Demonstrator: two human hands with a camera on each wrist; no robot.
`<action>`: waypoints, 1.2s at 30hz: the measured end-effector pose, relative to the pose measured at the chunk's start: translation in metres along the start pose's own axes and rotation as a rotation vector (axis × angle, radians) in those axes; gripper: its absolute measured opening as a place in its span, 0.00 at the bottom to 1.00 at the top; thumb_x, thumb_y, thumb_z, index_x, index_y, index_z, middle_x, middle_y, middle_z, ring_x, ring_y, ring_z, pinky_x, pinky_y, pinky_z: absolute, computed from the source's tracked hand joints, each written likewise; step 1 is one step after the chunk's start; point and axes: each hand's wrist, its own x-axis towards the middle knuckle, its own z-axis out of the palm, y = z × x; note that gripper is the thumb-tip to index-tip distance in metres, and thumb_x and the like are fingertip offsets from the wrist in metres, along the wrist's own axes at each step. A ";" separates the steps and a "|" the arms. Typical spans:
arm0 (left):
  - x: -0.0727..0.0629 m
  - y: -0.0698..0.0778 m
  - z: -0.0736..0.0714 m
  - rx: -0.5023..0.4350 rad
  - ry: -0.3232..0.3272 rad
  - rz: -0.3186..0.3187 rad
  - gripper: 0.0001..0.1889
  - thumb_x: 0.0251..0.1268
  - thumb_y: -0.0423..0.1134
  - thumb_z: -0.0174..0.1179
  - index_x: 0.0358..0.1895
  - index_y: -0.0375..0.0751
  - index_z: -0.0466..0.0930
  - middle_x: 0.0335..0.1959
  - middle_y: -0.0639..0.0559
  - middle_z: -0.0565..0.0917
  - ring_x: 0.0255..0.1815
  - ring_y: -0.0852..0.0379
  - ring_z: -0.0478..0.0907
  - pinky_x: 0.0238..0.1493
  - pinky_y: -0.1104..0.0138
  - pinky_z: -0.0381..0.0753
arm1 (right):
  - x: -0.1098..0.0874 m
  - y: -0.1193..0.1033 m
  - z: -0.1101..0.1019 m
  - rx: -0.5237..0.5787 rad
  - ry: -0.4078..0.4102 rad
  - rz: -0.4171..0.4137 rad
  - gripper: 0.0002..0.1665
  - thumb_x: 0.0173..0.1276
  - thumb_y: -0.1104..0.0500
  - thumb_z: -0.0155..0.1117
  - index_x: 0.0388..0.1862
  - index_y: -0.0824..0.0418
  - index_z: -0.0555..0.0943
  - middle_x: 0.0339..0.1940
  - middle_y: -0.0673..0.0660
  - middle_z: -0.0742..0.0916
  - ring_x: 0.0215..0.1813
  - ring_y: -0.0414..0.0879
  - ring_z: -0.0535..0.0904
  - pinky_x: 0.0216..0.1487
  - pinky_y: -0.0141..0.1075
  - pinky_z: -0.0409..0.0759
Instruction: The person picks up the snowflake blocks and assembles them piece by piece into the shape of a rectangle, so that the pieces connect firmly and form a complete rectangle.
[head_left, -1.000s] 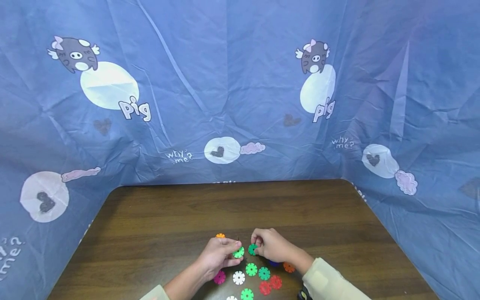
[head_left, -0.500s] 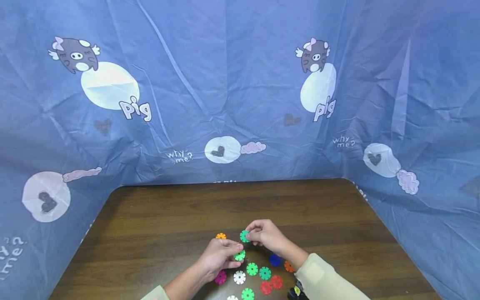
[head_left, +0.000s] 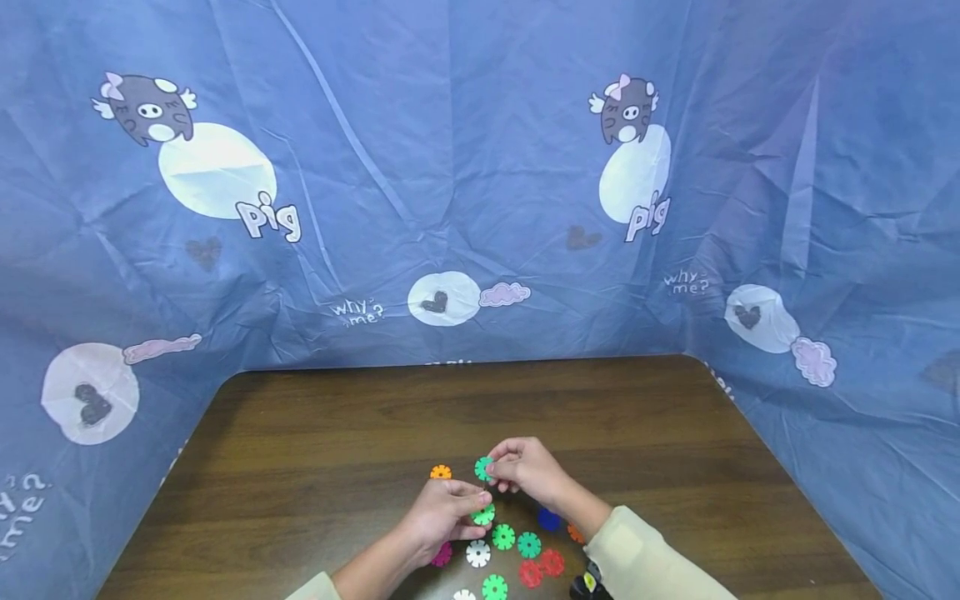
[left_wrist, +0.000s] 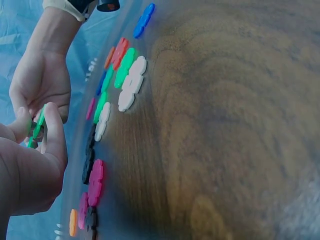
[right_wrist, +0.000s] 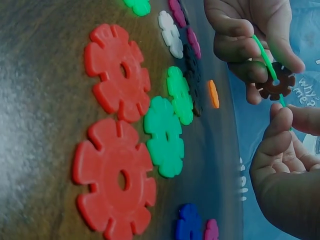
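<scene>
Over the table, my left hand [head_left: 442, 515] pinches a light green notched disc [head_left: 484, 514] between thumb and fingers. My right hand [head_left: 528, 471], just beyond and to the right, pinches a darker green notched disc [head_left: 482, 468] by its edge. In the right wrist view a brown notched disc [right_wrist: 275, 82] stands crosswise to the left hand's green disc [right_wrist: 262, 52] and overlaps it. The right hand's disc [right_wrist: 283, 100], seen edge-on, comes up right at the brown one's lower rim. Fingers hide parts of both green discs.
Loose notched discs lie on the brown wooden table [head_left: 337, 433]: red [head_left: 531, 573], white [head_left: 477, 553], orange [head_left: 440, 472], blue [head_left: 549, 519] and several more. Black discs [left_wrist: 88, 160] show in the left wrist view. A blue printed cloth [head_left: 525, 208] surrounds the table.
My right hand has moved up and left with its darker green disc, to just above the left hand's disc. The left hand has shifted slightly right, keeping its grip.
</scene>
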 end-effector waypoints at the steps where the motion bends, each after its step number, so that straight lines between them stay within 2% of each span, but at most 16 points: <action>1: 0.000 0.000 0.000 0.000 0.001 0.000 0.19 0.69 0.32 0.63 0.53 0.17 0.76 0.35 0.46 0.83 0.31 0.54 0.85 0.41 0.61 0.89 | 0.000 0.000 0.000 -0.004 -0.001 0.000 0.13 0.65 0.63 0.69 0.43 0.70 0.80 0.27 0.58 0.87 0.26 0.42 0.79 0.27 0.31 0.75; 11: -0.001 0.000 0.001 -0.009 0.020 0.004 0.16 0.70 0.32 0.63 0.51 0.19 0.78 0.36 0.46 0.81 0.31 0.54 0.84 0.40 0.62 0.89 | 0.000 0.005 0.006 0.006 -0.023 -0.029 0.14 0.62 0.65 0.70 0.46 0.70 0.84 0.25 0.55 0.86 0.24 0.40 0.78 0.25 0.29 0.76; 19: -0.001 0.000 0.000 -0.017 0.029 0.026 0.13 0.70 0.31 0.63 0.48 0.21 0.78 0.36 0.47 0.80 0.30 0.54 0.84 0.41 0.61 0.89 | 0.001 0.006 0.010 0.038 -0.006 -0.038 0.13 0.62 0.67 0.69 0.45 0.72 0.85 0.25 0.57 0.87 0.23 0.39 0.79 0.25 0.28 0.75; 26: 0.000 -0.001 -0.003 -0.009 0.010 0.022 0.15 0.70 0.32 0.63 0.50 0.19 0.77 0.38 0.46 0.81 0.32 0.55 0.84 0.41 0.61 0.89 | -0.001 0.006 0.010 0.045 -0.007 -0.019 0.13 0.65 0.66 0.64 0.47 0.72 0.84 0.25 0.55 0.87 0.24 0.40 0.79 0.25 0.28 0.76; 36: 0.000 -0.001 -0.006 0.002 -0.024 0.007 0.19 0.68 0.34 0.65 0.53 0.19 0.76 0.39 0.43 0.83 0.35 0.51 0.86 0.45 0.61 0.88 | 0.000 0.010 0.009 0.043 -0.013 -0.003 0.16 0.66 0.64 0.62 0.49 0.72 0.82 0.24 0.52 0.85 0.24 0.41 0.78 0.24 0.28 0.75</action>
